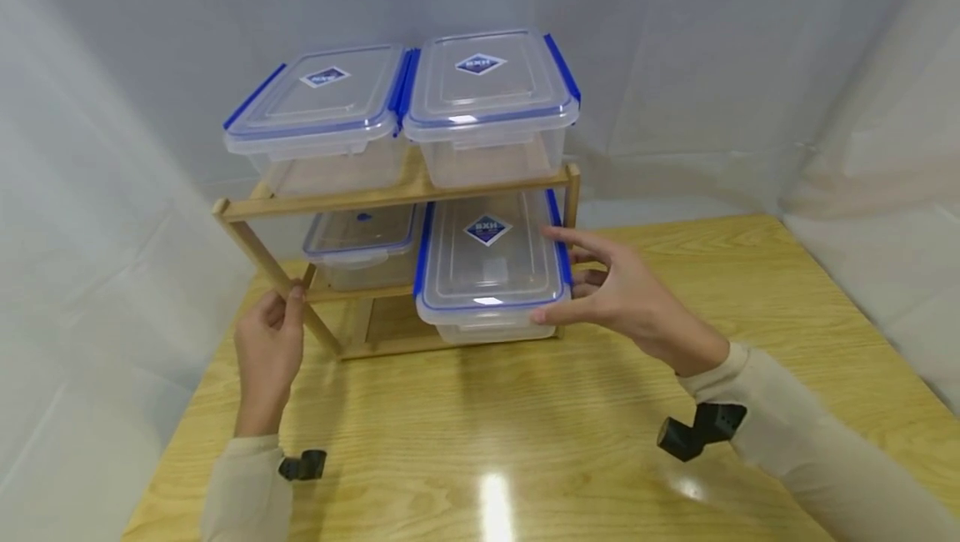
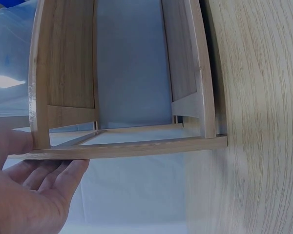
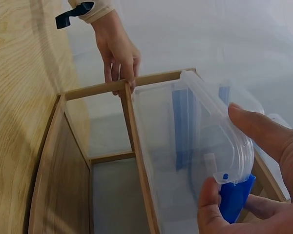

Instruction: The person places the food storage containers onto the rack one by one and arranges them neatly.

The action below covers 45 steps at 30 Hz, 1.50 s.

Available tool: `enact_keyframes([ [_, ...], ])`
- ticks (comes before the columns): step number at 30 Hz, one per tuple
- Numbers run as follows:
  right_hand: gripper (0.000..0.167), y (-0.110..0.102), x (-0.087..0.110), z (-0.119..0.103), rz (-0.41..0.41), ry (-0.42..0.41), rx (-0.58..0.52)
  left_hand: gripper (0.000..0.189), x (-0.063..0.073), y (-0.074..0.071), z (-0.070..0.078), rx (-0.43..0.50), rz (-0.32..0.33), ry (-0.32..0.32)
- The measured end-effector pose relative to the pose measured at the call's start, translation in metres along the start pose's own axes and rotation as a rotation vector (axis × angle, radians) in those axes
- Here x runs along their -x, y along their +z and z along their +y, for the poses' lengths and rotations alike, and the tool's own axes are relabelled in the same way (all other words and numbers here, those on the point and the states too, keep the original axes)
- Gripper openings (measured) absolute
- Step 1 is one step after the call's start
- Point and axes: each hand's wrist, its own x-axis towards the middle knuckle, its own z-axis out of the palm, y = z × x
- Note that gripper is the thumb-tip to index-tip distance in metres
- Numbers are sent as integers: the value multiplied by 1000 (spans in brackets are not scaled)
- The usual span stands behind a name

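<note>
A clear plastic food container (image 1: 491, 267) with a transparent lid, blue side clips and a diamond-shaped label sits on the middle shelf of a wooden rack (image 1: 397, 192), its front end jutting past the shelf edge. My right hand (image 1: 630, 300) holds it by the right side, thumb at the front corner and index finger on the lid's edge. In the right wrist view the fingers span its blue clip (image 3: 234, 197). With thumb and fingers, my left hand (image 1: 270, 346) grips the rack's front left post (image 2: 112, 151) at middle-shelf height.
Two larger lidded containers, one left (image 1: 322, 100) and one right (image 1: 491, 83), stand side by side on the top shelf. Another container (image 1: 363, 242) sits on the middle shelf at left. The rack stands on a wood-grain table (image 1: 420, 442), with pale sheeting (image 1: 712, 92) behind.
</note>
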Motion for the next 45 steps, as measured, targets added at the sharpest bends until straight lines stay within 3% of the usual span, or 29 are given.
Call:
enact_keyframes([
  [8,90,5,-3,8,117,-15,50,44,0,0,-2,-8,5,2],
  [13,74,9,-4,11,207,-16,46,45,-1,0,-1,5,-3,-4],
  [19,57,10,-5,19,254,-33,24,45,-1,0,0,12,-5,-12],
  [35,16,20,-14,33,251,-175,-171,48,0,-1,1,19,-14,-26],
  [45,32,22,-18,36,224,-153,-155,46,-1,0,0,11,-9,-22],
])
